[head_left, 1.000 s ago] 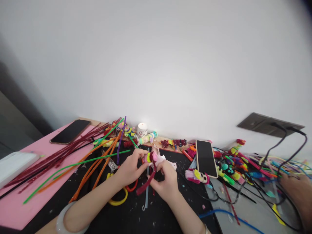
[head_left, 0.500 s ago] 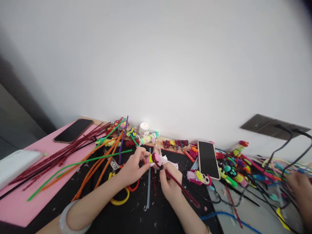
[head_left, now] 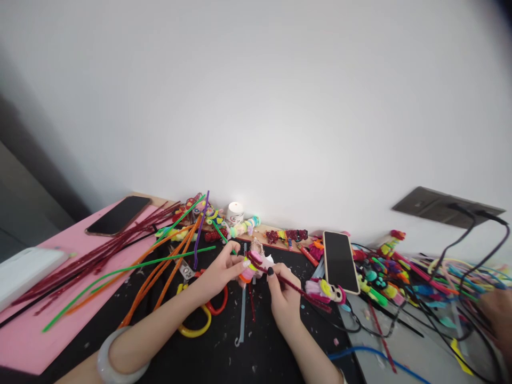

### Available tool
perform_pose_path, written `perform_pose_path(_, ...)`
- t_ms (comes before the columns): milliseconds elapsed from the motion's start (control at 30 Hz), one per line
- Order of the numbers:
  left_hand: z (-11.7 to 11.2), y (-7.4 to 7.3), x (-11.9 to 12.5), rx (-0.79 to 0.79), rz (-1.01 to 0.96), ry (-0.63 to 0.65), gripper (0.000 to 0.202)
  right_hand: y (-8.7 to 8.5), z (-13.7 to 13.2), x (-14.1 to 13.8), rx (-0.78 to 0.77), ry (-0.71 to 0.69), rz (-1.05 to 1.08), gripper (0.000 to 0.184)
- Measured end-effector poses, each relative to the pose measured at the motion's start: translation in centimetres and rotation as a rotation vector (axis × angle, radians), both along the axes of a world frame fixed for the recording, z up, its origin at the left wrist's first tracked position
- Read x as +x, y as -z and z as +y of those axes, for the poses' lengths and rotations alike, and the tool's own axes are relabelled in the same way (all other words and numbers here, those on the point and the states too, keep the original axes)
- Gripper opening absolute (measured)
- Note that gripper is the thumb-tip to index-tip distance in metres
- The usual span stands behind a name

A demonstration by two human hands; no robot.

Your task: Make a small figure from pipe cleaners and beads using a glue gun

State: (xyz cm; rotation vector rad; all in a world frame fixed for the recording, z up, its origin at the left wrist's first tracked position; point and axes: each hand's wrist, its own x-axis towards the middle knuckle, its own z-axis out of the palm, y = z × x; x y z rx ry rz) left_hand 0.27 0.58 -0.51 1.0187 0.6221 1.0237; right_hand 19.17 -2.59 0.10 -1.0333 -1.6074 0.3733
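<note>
I am seeing the dark red pipe cleaner (head_left: 304, 294) lying flatter than half a second ago, its free end now pointing toward the right of the frame instead of the lower right, while my right hand (head_left: 283, 301) is pinching it shut between thumb and fingers. My left hand (head_left: 216, 273) is gripping the small fuzzy pink-and-yellow figure (head_left: 248, 271) at lower centre, above the speckled black mat (head_left: 224, 357), with the wiry stem's near end wrapping over its top. Loose orange stems (head_left: 160, 277) are fanning out lower left, a glossy phone (head_left: 340, 261) is lying just right, and a co-worker's hand (head_left: 498, 314) is sitting among tangled cables (head_left: 452, 250) at the right edge.
</note>
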Motion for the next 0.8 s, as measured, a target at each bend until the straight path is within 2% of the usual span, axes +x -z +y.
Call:
perform_pose_path(333,-0.5,-0.9,0.0,-0.135,-0.084,0.036,0.065,0.2,0.2,0.3,-0.058,0.001,0.018,0.038)
perform_pose_path(600,-0.5,-0.7,0.1,-0.203,-0.137,0.051,0.067,0.3,0.4,0.3,-0.053,-0.004,0.005,0.044)
perform_pose_path(800,-0.7,-1.1,0.0,-0.280,-0.159,0.057,0.063,-0.1,0.4,0.0,-0.060,-0.039,0.021,0.047)
